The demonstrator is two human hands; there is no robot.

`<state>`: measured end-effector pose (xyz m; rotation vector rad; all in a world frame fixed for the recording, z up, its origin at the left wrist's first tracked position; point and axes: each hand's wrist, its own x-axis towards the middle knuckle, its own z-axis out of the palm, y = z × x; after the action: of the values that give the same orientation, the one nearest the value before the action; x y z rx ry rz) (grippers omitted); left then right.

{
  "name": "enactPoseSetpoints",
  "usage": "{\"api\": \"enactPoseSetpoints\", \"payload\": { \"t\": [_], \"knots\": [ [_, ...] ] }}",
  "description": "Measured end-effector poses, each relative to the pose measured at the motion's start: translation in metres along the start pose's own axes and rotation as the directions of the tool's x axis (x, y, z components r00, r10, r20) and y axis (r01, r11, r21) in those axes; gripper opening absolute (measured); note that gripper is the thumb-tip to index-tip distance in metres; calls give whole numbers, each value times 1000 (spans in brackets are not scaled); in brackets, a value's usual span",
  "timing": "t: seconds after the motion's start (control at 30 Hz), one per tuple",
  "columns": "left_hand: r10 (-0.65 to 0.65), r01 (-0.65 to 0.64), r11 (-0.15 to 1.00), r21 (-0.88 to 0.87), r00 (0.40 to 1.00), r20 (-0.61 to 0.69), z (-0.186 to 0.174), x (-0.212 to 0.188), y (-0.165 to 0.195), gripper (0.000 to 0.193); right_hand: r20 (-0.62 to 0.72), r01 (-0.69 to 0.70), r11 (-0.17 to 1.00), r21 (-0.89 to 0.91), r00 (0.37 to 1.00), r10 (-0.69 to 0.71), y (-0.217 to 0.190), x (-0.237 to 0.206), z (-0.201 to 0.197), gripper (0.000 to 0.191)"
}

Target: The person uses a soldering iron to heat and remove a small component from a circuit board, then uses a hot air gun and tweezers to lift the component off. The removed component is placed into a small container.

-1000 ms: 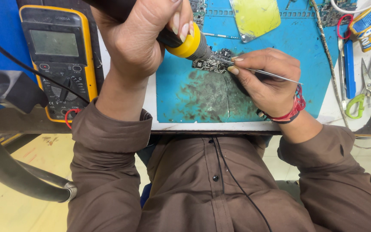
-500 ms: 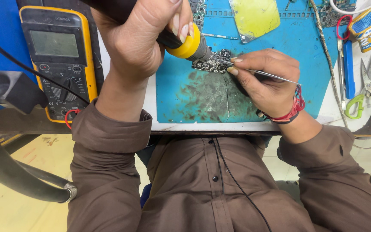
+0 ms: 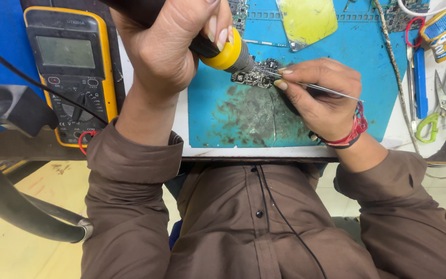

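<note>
A small dark circuit board (image 3: 254,75) lies on a stained blue work mat (image 3: 243,119). My left hand (image 3: 169,46) grips a black tool with a yellow collar and metal nozzle (image 3: 225,54), its tip right over the board's left part. My right hand (image 3: 318,98) pinches thin metal tweezers (image 3: 316,87) whose points touch the board's right edge. A red thread band circles my right wrist.
A yellow-cased multimeter (image 3: 70,72) with a red lead stands at the left. A yellow-green flat piece (image 3: 308,18) lies at the mat's top. Green-handled scissors (image 3: 442,116), tools and a packet crowd the right edge. A thick black hose (image 3: 6,201) curves at lower left.
</note>
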<state>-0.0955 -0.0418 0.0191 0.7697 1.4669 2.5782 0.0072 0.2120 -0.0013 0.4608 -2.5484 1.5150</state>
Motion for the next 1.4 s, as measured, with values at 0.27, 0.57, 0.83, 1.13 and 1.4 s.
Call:
{"api": "enactPoseSetpoints", "payload": {
  "t": [0.27,0.57,0.83,1.13,1.4],
  "knots": [
    [-11,10,1000,-28,1000,-20,1,1,1,17,1,1,1000,9,1000,-1,0,0,0,16],
    [-26,24,997,-71,999,-25,1,1,0,15,4,-2,1000,-1,1000,2,-1,0,0,17],
    [-36,34,996,-81,999,-27,2,0,1,20,3,2,1000,-9,1000,-2,-1,0,-1,17],
    [-120,114,991,-70,989,-82,22,-6,17,27,-5,2,1000,-10,1000,-2,-1,0,0,16],
    [-124,121,991,-53,991,-41,26,-4,16,28,-1,-5,1000,-19,1000,5,-1,-1,0,16]
  ]
}}
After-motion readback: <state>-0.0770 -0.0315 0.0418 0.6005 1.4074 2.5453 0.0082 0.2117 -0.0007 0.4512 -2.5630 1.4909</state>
